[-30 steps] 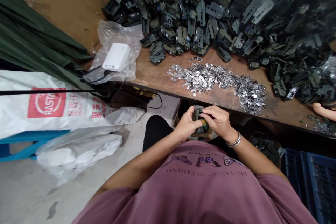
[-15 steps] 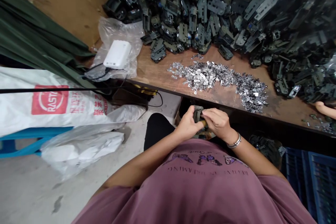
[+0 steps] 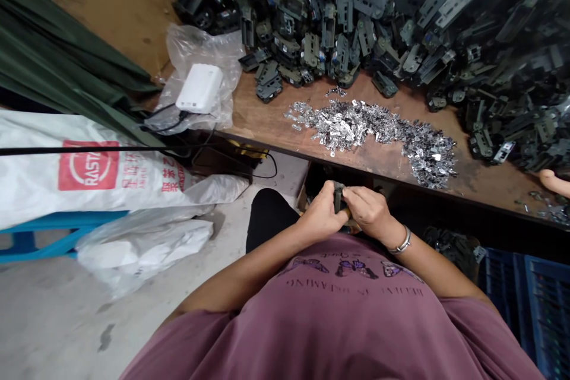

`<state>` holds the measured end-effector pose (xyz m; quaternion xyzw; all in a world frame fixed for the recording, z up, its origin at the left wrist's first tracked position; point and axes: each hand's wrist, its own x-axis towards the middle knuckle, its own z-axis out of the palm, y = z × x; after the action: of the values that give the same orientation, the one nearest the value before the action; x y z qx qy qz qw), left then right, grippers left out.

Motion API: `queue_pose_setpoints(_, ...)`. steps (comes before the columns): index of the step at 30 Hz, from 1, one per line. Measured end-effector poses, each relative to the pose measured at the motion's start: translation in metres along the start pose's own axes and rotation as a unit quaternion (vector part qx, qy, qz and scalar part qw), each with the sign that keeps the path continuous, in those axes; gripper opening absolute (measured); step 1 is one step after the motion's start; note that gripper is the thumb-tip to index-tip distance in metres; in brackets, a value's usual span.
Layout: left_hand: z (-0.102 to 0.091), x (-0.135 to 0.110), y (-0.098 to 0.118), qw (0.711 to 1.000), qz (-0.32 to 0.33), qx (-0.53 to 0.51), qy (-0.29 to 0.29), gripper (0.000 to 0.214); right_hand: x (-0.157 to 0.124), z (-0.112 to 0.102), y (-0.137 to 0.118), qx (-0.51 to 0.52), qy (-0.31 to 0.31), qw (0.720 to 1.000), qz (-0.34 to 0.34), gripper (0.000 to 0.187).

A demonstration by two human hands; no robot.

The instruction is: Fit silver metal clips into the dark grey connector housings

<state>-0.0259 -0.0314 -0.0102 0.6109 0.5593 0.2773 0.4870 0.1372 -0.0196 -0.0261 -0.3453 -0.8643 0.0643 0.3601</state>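
My left hand (image 3: 319, 215) and my right hand (image 3: 367, 210) are closed together on one dark plastic part (image 3: 338, 197), held in front of my chest just below the workbench edge. The fingers of both hands wrap round it and hide most of it. My right wrist wears a metal bracelet (image 3: 399, 245). On the wooden bench (image 3: 267, 124) above my hands lies a spread of small shiny metal clips (image 3: 356, 127). Behind them rises a big heap of dark plastic parts (image 3: 401, 24) like the one I hold.
A white box (image 3: 199, 88) on a clear plastic bag lies at the bench's left end. White printed sacks (image 3: 93, 175) lie left on a blue frame. A blue crate (image 3: 529, 291) stands lower right. Another person's fingers (image 3: 553, 181) rest at the right edge.
The part has turned in my hands and is more covered by my fingers now. Both hands stay together at the same spot below the bench edge.
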Motion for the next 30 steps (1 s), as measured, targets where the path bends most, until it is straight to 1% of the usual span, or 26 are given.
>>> queue_pose_setpoints(3, -0.004, -0.001, 0.004, 1.0, 0.001, 0.029, -0.001, 0.036, 0.003, -0.007, 0.002, 0.068, -0.038, 0.996, 0.036, 0.02)
queue_pose_setpoints(5, -0.009, -0.001, 0.007, 1.0, 0.015, 0.022, -0.004, 0.047, 0.005, -0.014, 0.003, 0.115, -0.034, 0.989, 0.083, 0.025)
queue_pose_setpoints(8, -0.016, 0.001, 0.01, 0.996, 0.081, 0.018, 0.022, 0.069, 0.005, -0.022, 0.002, 0.139, 0.006, 0.976, 0.165, 0.039)
queue_pose_setpoints(10, -0.021, 0.002, 0.012, 0.988, 0.138, 0.037, 0.055, 0.071, 0.002, -0.023, -0.001, 0.141, 0.028, 0.972, 0.188, 0.039)
queue_pose_setpoints(12, -0.025, 0.002, 0.013, 0.976, 0.187, 0.063, 0.091, 0.063, -0.003, -0.02, -0.005, 0.135, 0.031, 0.976, 0.17, 0.033)
queue_pose_setpoints(14, -0.029, 0.001, 0.015, 0.963, 0.227, 0.082, 0.118, 0.045, -0.007, -0.016, -0.007, 0.128, 0.025, 0.981, 0.142, 0.029)
queue_pose_setpoints(16, -0.031, 0.0, 0.016, 0.953, 0.255, 0.099, 0.134, 0.021, -0.01, -0.013, -0.008, 0.123, 0.021, 0.983, 0.132, 0.026)
queue_pose_setpoints(17, -0.032, 0.0, 0.017, 0.949, 0.262, 0.107, 0.14, 0.017, -0.011, -0.011, -0.008, 0.123, 0.021, 0.983, 0.135, 0.025)
queue_pose_setpoints(19, -0.033, -0.001, 0.017, 0.947, 0.26, 0.122, 0.147, 0.023, -0.013, -0.009, -0.008, 0.124, 0.02, 0.981, 0.146, 0.022)
queue_pose_setpoints(21, -0.034, -0.002, 0.017, 0.951, 0.24, 0.128, 0.148, 0.026, -0.013, -0.008, -0.008, 0.129, 0.013, 0.98, 0.15, 0.018)
queue_pose_setpoints(24, -0.035, -0.002, 0.017, 0.96, 0.219, 0.109, 0.132, 0.019, -0.012, -0.007, -0.009, 0.138, 0.0, 0.979, 0.148, 0.015)
queue_pose_setpoints(27, -0.036, -0.002, 0.015, 0.971, 0.207, 0.061, 0.106, 0.021, -0.013, -0.005, -0.009, 0.148, -0.012, 0.978, 0.149, 0.015)
queue_pose_setpoints(28, -0.035, -0.002, 0.013, 0.975, 0.192, 0.034, 0.106, 0.024, -0.014, -0.005, -0.009, 0.15, -0.012, 0.977, 0.152, 0.015)
queue_pose_setpoints(30, -0.033, -0.002, 0.008, 0.983, 0.137, -0.042, 0.117, 0.033, -0.015, -0.003, -0.009, 0.149, -0.008, 0.976, 0.158, 0.014)
